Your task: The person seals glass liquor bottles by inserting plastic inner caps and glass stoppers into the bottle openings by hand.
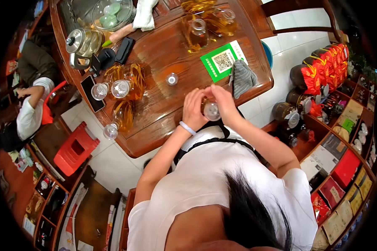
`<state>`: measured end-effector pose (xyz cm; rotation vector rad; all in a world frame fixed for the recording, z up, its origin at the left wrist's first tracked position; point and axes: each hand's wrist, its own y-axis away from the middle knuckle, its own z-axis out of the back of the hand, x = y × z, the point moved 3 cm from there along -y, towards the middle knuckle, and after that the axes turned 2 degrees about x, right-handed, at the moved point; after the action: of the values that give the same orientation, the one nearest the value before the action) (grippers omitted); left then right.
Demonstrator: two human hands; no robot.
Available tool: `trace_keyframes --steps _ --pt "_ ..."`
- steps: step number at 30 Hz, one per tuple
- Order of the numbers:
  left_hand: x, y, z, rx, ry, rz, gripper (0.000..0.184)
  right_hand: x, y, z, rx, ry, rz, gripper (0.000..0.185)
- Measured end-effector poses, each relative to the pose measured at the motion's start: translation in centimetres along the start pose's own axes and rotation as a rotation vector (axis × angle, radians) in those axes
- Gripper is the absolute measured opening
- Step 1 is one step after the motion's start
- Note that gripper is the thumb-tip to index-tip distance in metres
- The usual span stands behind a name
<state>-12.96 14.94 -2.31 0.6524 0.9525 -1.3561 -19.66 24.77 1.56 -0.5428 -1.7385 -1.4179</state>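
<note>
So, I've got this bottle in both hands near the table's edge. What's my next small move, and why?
I'd probably ease the bottle farther in, onto the bare wood left of the green card: the left hand and right hand are both around it, and it's close to the table's edge.

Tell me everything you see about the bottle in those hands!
The bottle looks clear, like glass or plastic, with a round, see-through end facing the camera. The left hand and right hand curl around it near the table edge. They hide much of it, so I can't tell its tilt or contents.
</note>
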Motion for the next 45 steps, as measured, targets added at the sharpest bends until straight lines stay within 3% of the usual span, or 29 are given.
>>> trace_keyframes --steps 1,2,3,5,7,10,13,16,21,23,27,29,30,32,36,43,45 --pt "0.0 0.2 0.2 0.059 -0.019 -0.005 0.057 0.5 -0.3 0.9 -0.013 -0.124 -0.135 0.027" --pt "0.1 0.7 0.8 0.091 0.114 0.084 0.065 0.5 -1.4 2.2 0.065 -0.023 0.024 0.025" --pt "-0.1 1.0 1.7 0.109 0.041 0.118 0.062 0.2 -2.6 3.8 0.136 0.078 0.188 0.023" --pt "-1.3 0.6 3.4 0.055 0.356 0.331 0.046 -0.5 -4.4 6.9 0.287 0.283 0.247 0.027" --pt "-2.8 0.1 4.0 0.049 0.419 0.609 0.032 0.0 -4.4 8.5 0.400 0.699 0.497 0.052" --pt "-5.3 -1.8 3.7 0.111 0.192 0.673 0.042 -1.2 -3.7 7.6 0.577 0.824 0.747 0.074" --pt "-6.1 -2.5 2.7 0.140 0.039 0.762 0.044 -2.5 -3.8 5.6 0.634 0.988 0.845 0.079" --pt "-5.6 -2.5 2.1 0.049 0.044 0.875 0.043 -4.4 -4.9 4.3 0.673 0.925 0.980 0.071" --pt "-7.0 -3.7 1.7 0.064 -0.024 1.016 0.035 -5.5 -6.1 3.3 0.678 0.846 1.017 0.055" --pt "-5.9 -3.9 1.7 0.137 -0.221 1.034 0.038 -5.1 -5.8 3.3 0.676 0.959 0.957 0.055" --pt "-5.5 -3.6 0.7 0.134 -0.552 0.901 0.038 -4.9 -5.6 3.3 0.672 0.962 0.927 0.054" --pt "-7.5 -4.5 0.2 0.255 -0.714 0.633 0.036 -4.8 -5.7 3.2 0.672 0.954 0.876 0.051" --pt "-7.5 -4.5 0.2 0.262 -0.711 0.638 0.036 -4.9 -5.7 3.1 0.675 0.952 0.867 0.051" --pt "-7.8 -4.8 -0.1 0.274 -0.678 0.427 0.032 -5.0 -6.0 2.9 0.647 0.908 0.906 0.048" --pt "-7.7 -4.7 -0.1 0.224 -0.653 0.442 0.031 -5.6 -6.1 2.6 0.681 0.864 0.890 0.042" --pt "-7.8 -4.1 -0.3 0.247 -0.687 0.270 0.014 -5.4 -5.9 3.1 0.642 0.772 0.903 0.039" --pt "-8.1 -4.0 -0.6 0.164 -0.699 0.232 0.014 -5.1 -5.8 3.1 0.622 0.740 0.906 0.039"
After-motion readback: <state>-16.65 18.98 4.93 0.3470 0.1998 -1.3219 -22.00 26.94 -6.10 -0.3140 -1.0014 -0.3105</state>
